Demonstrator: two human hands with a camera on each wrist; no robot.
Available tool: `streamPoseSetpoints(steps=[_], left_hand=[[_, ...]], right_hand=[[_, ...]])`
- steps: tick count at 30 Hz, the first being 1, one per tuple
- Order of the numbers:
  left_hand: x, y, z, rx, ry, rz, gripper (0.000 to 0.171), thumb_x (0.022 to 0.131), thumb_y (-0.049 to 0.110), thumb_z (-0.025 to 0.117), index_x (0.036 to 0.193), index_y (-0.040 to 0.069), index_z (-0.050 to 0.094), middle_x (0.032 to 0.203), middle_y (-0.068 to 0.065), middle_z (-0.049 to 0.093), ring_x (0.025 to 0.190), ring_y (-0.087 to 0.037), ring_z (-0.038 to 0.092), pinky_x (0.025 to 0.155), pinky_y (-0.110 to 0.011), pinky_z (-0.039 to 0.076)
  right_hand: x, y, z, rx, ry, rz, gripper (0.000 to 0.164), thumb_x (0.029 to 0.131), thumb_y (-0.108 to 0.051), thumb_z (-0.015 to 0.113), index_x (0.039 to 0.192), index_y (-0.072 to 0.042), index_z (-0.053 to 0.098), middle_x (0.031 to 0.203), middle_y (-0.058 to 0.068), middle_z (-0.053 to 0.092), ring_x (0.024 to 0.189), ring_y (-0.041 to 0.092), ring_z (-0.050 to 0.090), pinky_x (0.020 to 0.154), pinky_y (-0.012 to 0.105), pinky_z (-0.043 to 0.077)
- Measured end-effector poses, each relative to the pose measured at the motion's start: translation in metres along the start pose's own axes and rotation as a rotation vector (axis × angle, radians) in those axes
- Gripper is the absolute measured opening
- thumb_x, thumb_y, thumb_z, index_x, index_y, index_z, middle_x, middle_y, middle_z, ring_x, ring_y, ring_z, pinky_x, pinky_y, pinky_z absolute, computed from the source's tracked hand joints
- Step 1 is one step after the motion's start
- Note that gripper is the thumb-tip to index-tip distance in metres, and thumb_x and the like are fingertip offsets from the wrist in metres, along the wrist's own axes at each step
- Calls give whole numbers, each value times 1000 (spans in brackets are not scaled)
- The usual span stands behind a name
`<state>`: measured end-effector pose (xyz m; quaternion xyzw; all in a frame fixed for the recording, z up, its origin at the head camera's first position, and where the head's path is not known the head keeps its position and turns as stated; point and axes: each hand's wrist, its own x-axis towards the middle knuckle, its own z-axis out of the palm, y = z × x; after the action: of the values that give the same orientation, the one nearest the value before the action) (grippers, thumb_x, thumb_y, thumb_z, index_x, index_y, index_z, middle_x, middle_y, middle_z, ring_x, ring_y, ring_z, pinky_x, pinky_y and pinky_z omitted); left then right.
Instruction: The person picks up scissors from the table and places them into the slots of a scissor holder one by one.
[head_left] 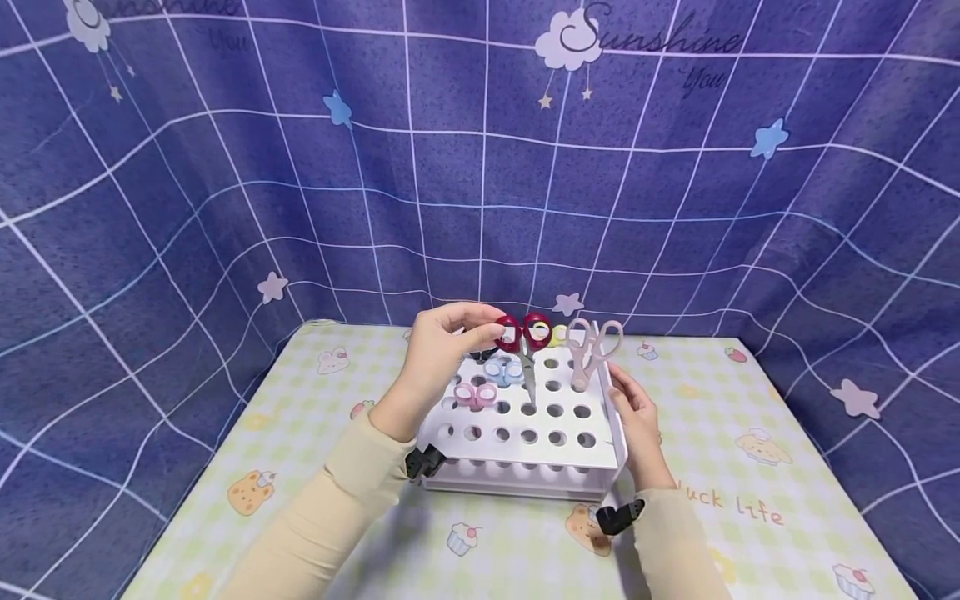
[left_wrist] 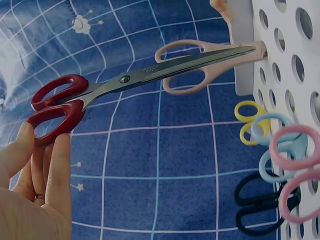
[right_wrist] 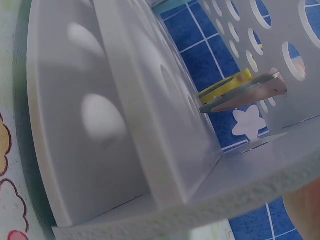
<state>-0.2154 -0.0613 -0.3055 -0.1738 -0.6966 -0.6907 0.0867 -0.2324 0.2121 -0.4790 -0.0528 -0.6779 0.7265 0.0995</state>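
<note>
My left hand [head_left: 442,346] pinches one handle ring of a pair of scissors with red handles [head_left: 528,379]. The blades are closed, point down above the holes of a white perforated rack [head_left: 542,452]. At the rack's right side wall, my right hand [head_left: 639,421] holds the edge; only a blurred bit of it shows in the right wrist view. Pale pink scissors [head_left: 582,375] stand in a hole at the right. Smaller blue scissors [head_left: 502,372], pink scissors [head_left: 476,399], yellow scissors [left_wrist: 254,119] and black scissors [left_wrist: 267,202] sit in other holes.
The rack stands on a table with a green checked cloth [head_left: 300,467] printed with small pictures. A blue curtain with a white grid [head_left: 450,167] hangs behind the table and along both sides.
</note>
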Motion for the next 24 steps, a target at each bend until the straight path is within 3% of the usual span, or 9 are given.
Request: streamPoseSetpoints(steps=[11, 19, 24], left_hand=[[-8, -4, 15, 50, -54, -7, 17, 81, 9, 77, 97, 2, 74, 82, -3, 73, 76, -12, 69, 75, -31, 62], [-12, -12, 25, 47, -60, -81, 17, 80, 8, 77, 97, 4, 74, 87, -4, 73, 74, -10, 68, 74, -29, 61], [-13, -17, 30, 84, -66, -76, 17, 80, 9, 77, 96, 5, 75, 88, -8, 73, 75, -11, 69, 65, -22, 59]], right_hand=[[1, -1, 2, 21, -4, -19, 42, 101, -9, 45, 142, -10, 49, 146, 11, 49, 120, 1, 51, 98, 8, 42], [1, 0, 2, -5, 8, -19, 41, 101, -13, 48, 141, -11, 50, 145, 12, 50, 111, -5, 54, 94, 8, 42], [1, 1, -1, -12, 10, -9, 41, 101, -13, 47, 142, -13, 49, 146, 10, 49, 117, -3, 52, 98, 7, 40]])
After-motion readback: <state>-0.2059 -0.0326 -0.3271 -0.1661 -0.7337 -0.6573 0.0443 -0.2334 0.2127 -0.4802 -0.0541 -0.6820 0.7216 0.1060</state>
